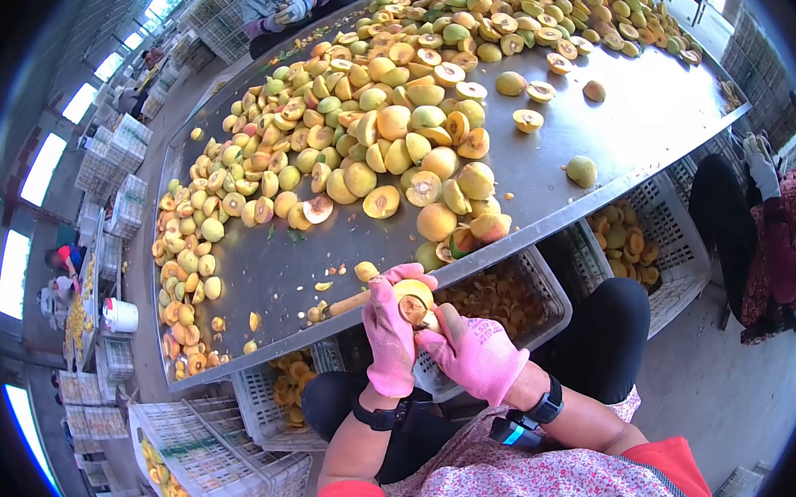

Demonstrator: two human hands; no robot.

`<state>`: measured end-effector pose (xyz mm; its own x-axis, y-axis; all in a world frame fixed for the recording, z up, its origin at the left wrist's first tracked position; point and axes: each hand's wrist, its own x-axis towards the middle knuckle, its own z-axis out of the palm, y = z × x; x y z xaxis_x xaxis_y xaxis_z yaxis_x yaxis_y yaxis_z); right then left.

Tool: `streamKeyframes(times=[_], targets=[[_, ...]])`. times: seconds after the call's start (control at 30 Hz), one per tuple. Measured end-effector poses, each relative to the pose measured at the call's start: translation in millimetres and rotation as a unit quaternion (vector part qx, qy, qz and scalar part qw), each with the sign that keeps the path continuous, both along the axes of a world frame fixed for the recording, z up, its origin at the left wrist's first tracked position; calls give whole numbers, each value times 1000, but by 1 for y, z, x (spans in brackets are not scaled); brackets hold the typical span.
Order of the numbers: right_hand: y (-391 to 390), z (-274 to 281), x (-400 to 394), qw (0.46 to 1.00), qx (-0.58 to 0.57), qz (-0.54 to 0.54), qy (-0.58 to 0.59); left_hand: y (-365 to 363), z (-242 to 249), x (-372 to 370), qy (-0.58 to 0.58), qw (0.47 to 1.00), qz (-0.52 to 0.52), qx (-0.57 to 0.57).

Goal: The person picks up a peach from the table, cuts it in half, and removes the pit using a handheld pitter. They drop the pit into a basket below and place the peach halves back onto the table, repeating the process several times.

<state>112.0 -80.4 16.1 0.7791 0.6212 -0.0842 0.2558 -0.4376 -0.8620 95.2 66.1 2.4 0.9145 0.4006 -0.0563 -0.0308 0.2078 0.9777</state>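
My left hand (390,334), in a pink glove, is closed around a yellow peach half (413,300) with its cut face and brown pit hollow turned up. My right hand (477,350), gloved in the same pink, is closed too, its fingertips pressed to the lower edge of that half. A wooden handle (347,304) juts out to the left from behind my left fingers, at the table's edge; its other end is hidden. Just beyond my fingertips lie a small yellow piece (366,271) and a cluster of peaches (455,227).
A metal table (282,264) carries a large heap of halved peaches (356,134). Under its near edge stand crates (554,299) with fruit and scraps. Stacked white crates (215,456) are at lower left. Other people sit at the far side (291,11) and right (763,175).
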Motion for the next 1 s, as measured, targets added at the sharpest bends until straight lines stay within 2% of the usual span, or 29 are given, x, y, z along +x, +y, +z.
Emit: streamKeyframes(times=[0.23, 0.33, 0.4, 0.5, 0.57, 0.63, 0.67, 0.7, 0.73, 0.77, 0.8, 0.83, 0.93, 1.0], targets=[[4, -1, 3, 999, -10, 11, -43, 2, 1, -4, -11, 1000, 8, 25], [1, -1, 6, 998, -27, 33, -42, 3, 1, -5, 22, 997, 16, 76], [-4, 0, 6, 998, -32, 39, -42, 10, -2, -6, 35, 992, -28, 120], [-10, 2, 3, 997, -46, 56, -1, 19, -11, -7, 42, 983, -72, 163], [-13, 5, 2, 994, 16, 41, 103, 13, -5, -5, 21, 982, -72, 172], [-15, 0, 4, 989, 38, 32, 142, 2, -1, -3, 10, 998, -28, 58], [-14, 0, 5, 984, 55, 9, 167, -3, -2, -2, -29, 995, -15, 93], [-13, -9, 5, 985, 99, -8, 141, -9, -9, -3, -84, 991, -4, 107], [-13, -7, 7, 982, 122, -1, 146, -13, -13, -2, -116, 976, 9, 184], [-11, -20, 6, 955, 188, 0, 230, -19, -15, -1, -134, 978, 28, 157], [-9, -23, 5, 934, 211, -1, 288, -21, -14, -4, -105, 987, 26, 116], [-8, -13, 6, 919, 218, 3, 329, -21, -8, -4, -103, 987, 32, 121], [-9, -11, 0, 915, 227, 25, 333, -13, -12, -3, -108, 982, 50, 146], [-9, -11, -3, 917, 207, 24, 340, -8, -15, -5, -75, 994, -15, 76]])
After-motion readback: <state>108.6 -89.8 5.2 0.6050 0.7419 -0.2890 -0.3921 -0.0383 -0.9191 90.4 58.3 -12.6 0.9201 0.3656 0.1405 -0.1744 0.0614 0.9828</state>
